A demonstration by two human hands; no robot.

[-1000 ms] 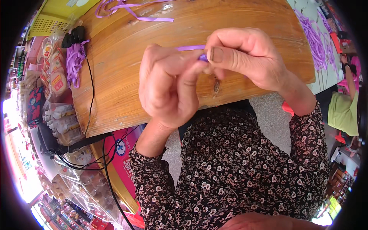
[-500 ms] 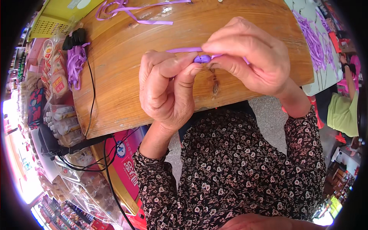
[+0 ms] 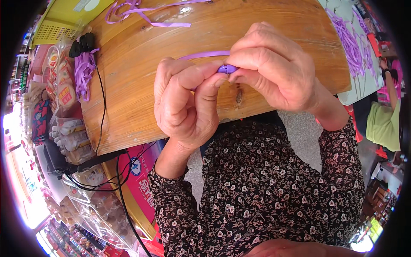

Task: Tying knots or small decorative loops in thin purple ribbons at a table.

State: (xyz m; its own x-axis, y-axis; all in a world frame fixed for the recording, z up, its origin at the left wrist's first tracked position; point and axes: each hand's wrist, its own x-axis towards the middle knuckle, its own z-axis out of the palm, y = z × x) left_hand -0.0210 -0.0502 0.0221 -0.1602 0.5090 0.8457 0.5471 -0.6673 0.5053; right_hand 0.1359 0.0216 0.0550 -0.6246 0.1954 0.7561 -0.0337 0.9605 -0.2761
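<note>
Above the wooden table [image 3: 141, 94], a small purple plastic clasp [image 3: 227, 69] is held between my two hands. My left hand [image 3: 186, 100] pinches its left end between thumb and index finger. The fingertips of my right hand [image 3: 274, 68] are closed on its right end. A seam shows across the middle of the clasp, between the two sets of fingers. A flat purple strap [image 3: 204, 55] arches just behind the clasp, from my left hand to my right fingers; its ends are hidden by the hands.
More purple straps [image 3: 145, 13] lie loose at the table's far side. A bundle of purple straps [image 3: 84, 73] with black pieces hangs at the left edge, beside a black cable [image 3: 102, 103]. A yellow basket [image 3: 55, 32] stands far left. At right, a white table [image 3: 366, 77] bears many straps; another person [image 3: 383, 124] is beyond.
My right fingers have moved from the strap onto the clasp's right end, closing in toward my left hand. The clasp has shifted slightly nearer to me.
</note>
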